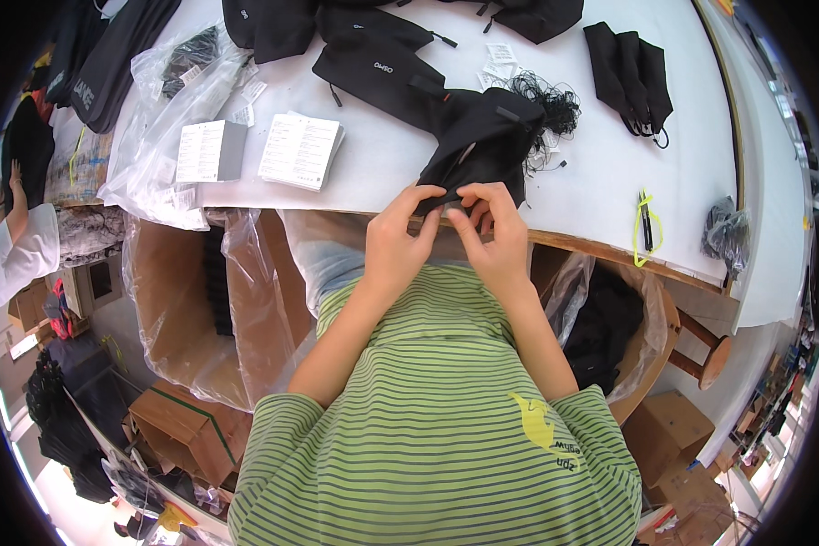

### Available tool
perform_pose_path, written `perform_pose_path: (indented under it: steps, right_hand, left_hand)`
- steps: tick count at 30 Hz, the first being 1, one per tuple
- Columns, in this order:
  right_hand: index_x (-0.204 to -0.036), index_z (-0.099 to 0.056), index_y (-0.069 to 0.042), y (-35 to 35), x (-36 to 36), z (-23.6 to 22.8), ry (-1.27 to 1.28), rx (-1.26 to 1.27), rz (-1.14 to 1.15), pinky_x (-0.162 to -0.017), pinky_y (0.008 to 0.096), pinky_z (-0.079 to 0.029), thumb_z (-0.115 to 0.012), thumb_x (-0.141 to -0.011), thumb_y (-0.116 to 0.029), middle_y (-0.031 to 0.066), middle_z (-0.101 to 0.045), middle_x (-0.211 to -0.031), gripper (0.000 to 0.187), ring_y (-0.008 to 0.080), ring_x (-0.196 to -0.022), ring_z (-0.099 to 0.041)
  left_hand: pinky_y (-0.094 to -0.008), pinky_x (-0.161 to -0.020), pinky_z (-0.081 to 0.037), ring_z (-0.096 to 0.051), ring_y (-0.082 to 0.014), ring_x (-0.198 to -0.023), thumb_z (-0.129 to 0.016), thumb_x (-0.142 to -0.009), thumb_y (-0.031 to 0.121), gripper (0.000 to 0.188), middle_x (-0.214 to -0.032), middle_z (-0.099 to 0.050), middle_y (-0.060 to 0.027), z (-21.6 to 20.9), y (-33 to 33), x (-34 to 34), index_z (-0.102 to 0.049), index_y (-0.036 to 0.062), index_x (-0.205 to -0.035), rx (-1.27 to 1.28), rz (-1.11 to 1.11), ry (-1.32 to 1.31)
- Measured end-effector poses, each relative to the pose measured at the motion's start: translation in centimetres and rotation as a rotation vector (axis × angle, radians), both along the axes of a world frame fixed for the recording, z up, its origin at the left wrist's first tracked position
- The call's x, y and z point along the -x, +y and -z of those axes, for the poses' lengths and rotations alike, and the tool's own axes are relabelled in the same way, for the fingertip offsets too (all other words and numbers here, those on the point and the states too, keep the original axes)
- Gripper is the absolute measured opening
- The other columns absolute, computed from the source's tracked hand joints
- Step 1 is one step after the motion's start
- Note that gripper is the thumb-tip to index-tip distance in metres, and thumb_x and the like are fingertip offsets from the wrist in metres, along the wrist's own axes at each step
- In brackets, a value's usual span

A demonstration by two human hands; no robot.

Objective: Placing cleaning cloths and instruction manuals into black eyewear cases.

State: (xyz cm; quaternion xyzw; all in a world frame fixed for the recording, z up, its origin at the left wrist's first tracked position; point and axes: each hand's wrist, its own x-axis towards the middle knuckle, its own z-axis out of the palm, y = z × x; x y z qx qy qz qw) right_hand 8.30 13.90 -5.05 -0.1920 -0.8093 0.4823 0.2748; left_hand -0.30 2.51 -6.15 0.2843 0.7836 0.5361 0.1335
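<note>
The widest free stretch of the table runs from the right hand toward the yellow-corded snips, with folded black cloth bounding it at the far side. Straight ahead, the bunched black bag and tangled cords block the way. For the left hand, a narrower bare strip leads forward between the bunched bag and the card stack, ending at more black bags. Farther left, a second card stack and crumpled plastic crowd the passage
</note>
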Motion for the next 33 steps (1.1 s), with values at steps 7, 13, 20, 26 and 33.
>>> perform_pose_path:
  steps: [7,13,20,26,33]
  right_hand:
    - [-0.089,-0.062,-0.004,0.4,0.0,0.7,-0.066,-0.048,0.025,-0.053,0.0259,-0.041,-0.068,-0.083,-0.009,0.0051,-0.055,-0.078,0.01,0.0152,-0.058,-0.051]
    - [-0.086,-0.06,-0.001,0.9,0.4,1.0,-0.04,0.054,0.045,-0.051,0.0254,-0.038,-0.065,-0.086,-0.008,0.0041,-0.055,-0.077,0.009,0.0139,-0.059,-0.051]
    - [-0.087,-0.061,-0.003,2.2,-1.0,0.5,-0.024,0.14,0.063,-0.052,0.0223,-0.037,-0.064,-0.087,-0.007,0.0018,-0.057,-0.077,0.005,0.0098,-0.061,-0.051]
    - [-0.094,-0.063,-0.004,11.6,-8.4,1.3,-0.155,-0.083,0.606,-0.062,0.0254,-0.043,-0.06,-0.091,-0.014,0.0038,-0.063,-0.081,0.011,0.0104,-0.068,-0.053]
    - [-0.097,-0.063,-0.005,19.7,-17.2,2.3,-0.772,-0.396,0.758,-0.07,0.0352,-0.048,-0.068,-0.08,-0.019,0.01,-0.06,-0.086,0.023,0.0241,-0.069,-0.059]
  left_hand:
    - [-0.0298,-0.078,-0.051,-0.067,-0.0253,-0.088,-0.067,-0.079,0.003,0.022,-0.1,-0.067,-0.0114,-0.5,0.2,0.0,-0.064,0.0044,-0.101,0.01,0.029,0.06]
    - [-0.0339,-0.073,-0.053,-0.065,-0.0304,-0.089,-0.069,-0.079,0.01,0.018,-0.113,-0.063,-0.0113,-0.7,0.7,-0.1,-0.062,0.0056,-0.095,0.017,0.016,0.171]
    - [-0.0341,-0.083,-0.049,-0.063,-0.0283,-0.096,-0.072,-0.077,0.009,0.012,-0.11,-0.064,-0.0119,-0.8,1.4,0.0,-0.068,0.0047,-0.087,0.048,-0.018,0.286]
    - [-0.0374,-0.086,-0.048,-0.061,-0.0307,-0.105,-0.072,-0.079,0.012,0.01,-0.105,-0.066,-0.012,-1.1,1.0,0.6,-0.068,0.0057,-0.085,0.05,-0.046,0.262]
    - [-0.0316,-0.076,-0.048,-0.063,-0.0259,-0.087,-0.07,-0.081,0.011,0.012,-0.091,-0.067,-0.0111,-1.3,1.3,1.2,-0.066,0.0012,-0.086,0.071,-0.014,0.169]
